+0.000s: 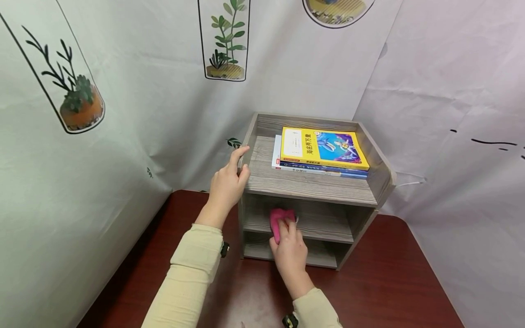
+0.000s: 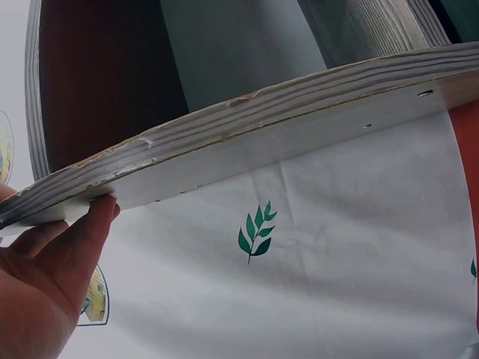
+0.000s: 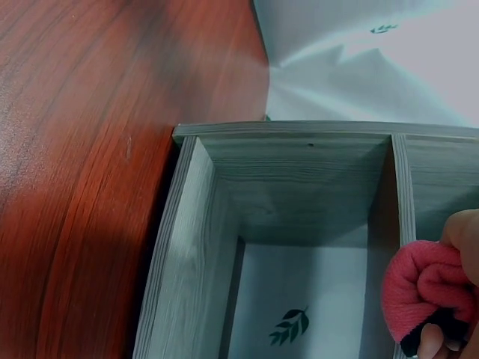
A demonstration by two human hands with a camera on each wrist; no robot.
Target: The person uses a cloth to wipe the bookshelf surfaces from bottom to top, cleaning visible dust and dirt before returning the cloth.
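Note:
A small grey wood-grain desk shelf [image 1: 311,193] stands on the table. At its upper left edge, my left hand [image 1: 225,189] grips the side panel [image 2: 224,142]; in the left wrist view, fingers of the left hand [image 2: 45,284] lie against the panel's outer face. My right hand [image 1: 290,250] holds a folded pink cloth [image 1: 278,219] at the middle compartment's front. Close up in the right wrist view, the bunched cloth [image 3: 426,280] shows a black part and touches the divider board [image 3: 404,187]. Only part of the right hand [image 3: 465,235] shows there.
Several books [image 1: 324,148], a yellow one uppermost, lie on the shelf's top board. The reddish-brown table [image 1: 393,273] extends on both sides. White fabric walls [image 1: 156,91] with printed plants close in behind and at the sides.

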